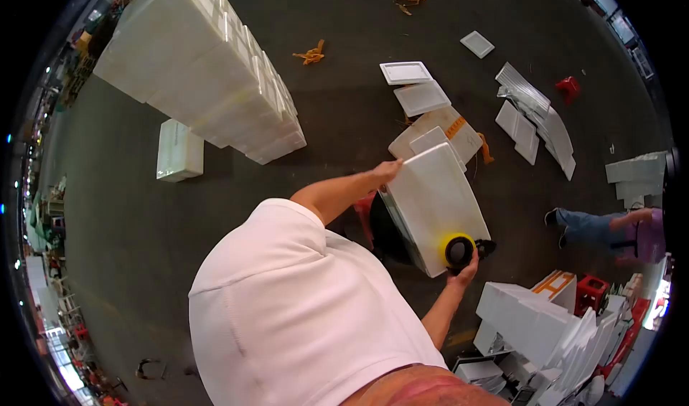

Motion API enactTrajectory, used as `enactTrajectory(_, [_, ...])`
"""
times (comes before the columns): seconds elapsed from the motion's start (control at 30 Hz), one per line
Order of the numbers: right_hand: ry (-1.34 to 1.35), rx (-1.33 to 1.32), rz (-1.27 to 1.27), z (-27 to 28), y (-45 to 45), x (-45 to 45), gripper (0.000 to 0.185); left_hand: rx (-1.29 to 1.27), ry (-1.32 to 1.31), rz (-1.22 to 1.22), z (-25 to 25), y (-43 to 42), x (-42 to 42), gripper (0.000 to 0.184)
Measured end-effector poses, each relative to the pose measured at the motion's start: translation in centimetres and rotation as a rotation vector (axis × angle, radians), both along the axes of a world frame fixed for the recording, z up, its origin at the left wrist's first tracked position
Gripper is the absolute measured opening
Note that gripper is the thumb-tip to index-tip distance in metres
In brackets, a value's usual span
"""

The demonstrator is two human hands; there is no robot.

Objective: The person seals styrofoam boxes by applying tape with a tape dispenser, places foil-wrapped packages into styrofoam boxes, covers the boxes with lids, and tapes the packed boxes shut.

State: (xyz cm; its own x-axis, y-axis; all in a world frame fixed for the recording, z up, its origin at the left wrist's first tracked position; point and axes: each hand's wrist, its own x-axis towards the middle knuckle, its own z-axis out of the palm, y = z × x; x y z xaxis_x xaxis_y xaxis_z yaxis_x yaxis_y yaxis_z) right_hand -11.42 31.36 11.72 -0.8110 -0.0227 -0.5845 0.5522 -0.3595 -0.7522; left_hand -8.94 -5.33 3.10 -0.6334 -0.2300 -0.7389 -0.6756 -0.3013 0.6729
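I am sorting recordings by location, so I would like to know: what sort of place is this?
Probably a warehouse or wholesale market hall: a tall stack of white foam boxes and loose white lids on a wide grey floor.

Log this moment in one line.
left hand: gripping foam box | right hand: holding tape dispenser at box | nearby: foam lids on floor
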Motion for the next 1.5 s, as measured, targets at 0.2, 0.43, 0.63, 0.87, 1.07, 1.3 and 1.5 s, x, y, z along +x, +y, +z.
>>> enactTrajectory(0.2, [0.077,0.096,0.039,4.4,-7.2,-4.7,0.046,-0.081,0.038,-0.008,2.9,-7.0,-2.7,0.066])
enactTrajectory(0.43, [0.12,0.242,0.189,9.0,-32.4,-14.4,0.042,-0.136,0.291,0.203,2.3,-28.5,-9.1,0.052])
enactTrajectory(0.63, [0.006,0.018,0.656,-6.8,-55.8,-30.9,0.039,-0.21,0.105,0.64,-10.3,-46.9,-11.0,0.056])
enactTrajectory(0.87, [-0.097,-0.149,0.894,-34.7,-84.8,-37.4,0.042,-0.472,0.046,1.027,-28.2,-66.2,-7.7,0.042])
enactTrajectory(1.07, [-0.045,0.011,1.118,-50.7,-103.2,-32.7,0.036,-0.647,-0.471,0.891,-39.0,-75.4,-4.4,0.05])
enactTrajectory(1.3, [0.036,0.305,1.303,-52.0,-105.0,-31.9,0.052,-0.718,-0.672,0.639,-47.7,-73.5,-2.1,0.07])
enactTrajectory(1.5, [0.039,0.293,1.217,-50.5,-97.1,-30.8,0.049,-1.284,-0.58,0.286,-45.5,-76.4,-5.2,0.085])
